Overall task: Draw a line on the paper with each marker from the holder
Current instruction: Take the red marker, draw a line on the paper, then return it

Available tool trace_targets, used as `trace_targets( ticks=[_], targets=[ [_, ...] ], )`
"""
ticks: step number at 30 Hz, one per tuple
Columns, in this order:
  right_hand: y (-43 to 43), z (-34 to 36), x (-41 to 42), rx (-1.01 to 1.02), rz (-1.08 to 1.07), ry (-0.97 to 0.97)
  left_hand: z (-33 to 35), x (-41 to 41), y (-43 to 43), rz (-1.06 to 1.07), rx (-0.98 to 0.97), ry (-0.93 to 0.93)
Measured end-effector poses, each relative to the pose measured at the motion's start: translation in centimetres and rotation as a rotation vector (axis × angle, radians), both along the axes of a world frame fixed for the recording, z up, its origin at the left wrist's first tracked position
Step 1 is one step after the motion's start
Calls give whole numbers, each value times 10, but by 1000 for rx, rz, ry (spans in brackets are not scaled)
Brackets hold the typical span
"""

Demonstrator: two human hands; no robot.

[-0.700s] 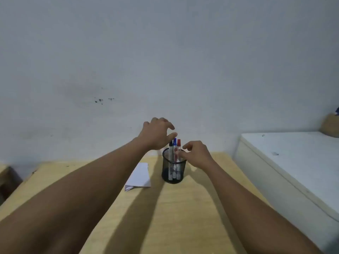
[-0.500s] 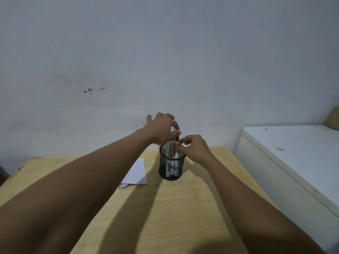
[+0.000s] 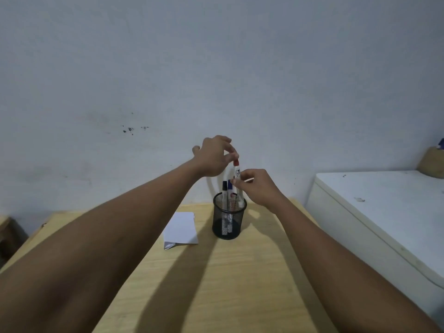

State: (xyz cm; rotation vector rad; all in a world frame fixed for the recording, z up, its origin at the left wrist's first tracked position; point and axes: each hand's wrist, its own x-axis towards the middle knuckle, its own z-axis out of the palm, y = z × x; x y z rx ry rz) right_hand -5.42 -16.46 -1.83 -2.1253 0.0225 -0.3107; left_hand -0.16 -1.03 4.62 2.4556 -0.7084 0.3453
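Note:
A black mesh holder (image 3: 229, 218) stands on the wooden table (image 3: 216, 284). Inside it are a black-capped marker (image 3: 225, 188) and a blue-capped marker (image 3: 230, 187). A red-capped marker (image 3: 237, 173) is raised partway out of the holder, upright. My right hand (image 3: 258, 186) pinches its white barrel. My left hand (image 3: 213, 156) is above, fingertips closed on the red cap. A folded white paper (image 3: 182, 228) lies left of the holder.
A white chest-like surface (image 3: 384, 205) stands to the right of the table. A brown object (image 3: 432, 164) sits at its far end. The grey wall is close behind the table. Something dark shows at the far left edge (image 3: 7, 234).
The red marker has risen out of the holder between both hands. My left hand has lifted with the cap; my right hand now grips the barrel higher up.

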Motion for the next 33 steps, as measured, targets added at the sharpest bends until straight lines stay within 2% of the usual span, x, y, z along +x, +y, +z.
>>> trace_targets(
  ticks=[4,6,8,11,14,18,23,27,30,33],
  targets=[
    [14,33,-25,100,49,-51,33,-13,33,59,-207,4],
    [20,51,-39,233,57,-59,42,-26,55,73,-350,30],
    [24,68,-52,448,63,-42,46,-42,77,90,-434,34],
    [36,85,-70,785,124,-40,47,-72,103,81,-397,-25],
    [62,90,-84,960,188,-28,45,-98,117,85,-348,-115],
    [95,87,-94,903,228,-9,36,-127,126,122,-204,-248],
    [109,70,-97,742,203,-26,15,-136,143,183,85,-416],
    [115,50,-88,730,211,-25,-10,-132,148,137,178,-461],
    [116,35,-77,679,241,1,-30,-121,154,103,167,-353],
    [117,24,-62,645,280,30,-46,-104,165,80,1,-35]
  ],
)
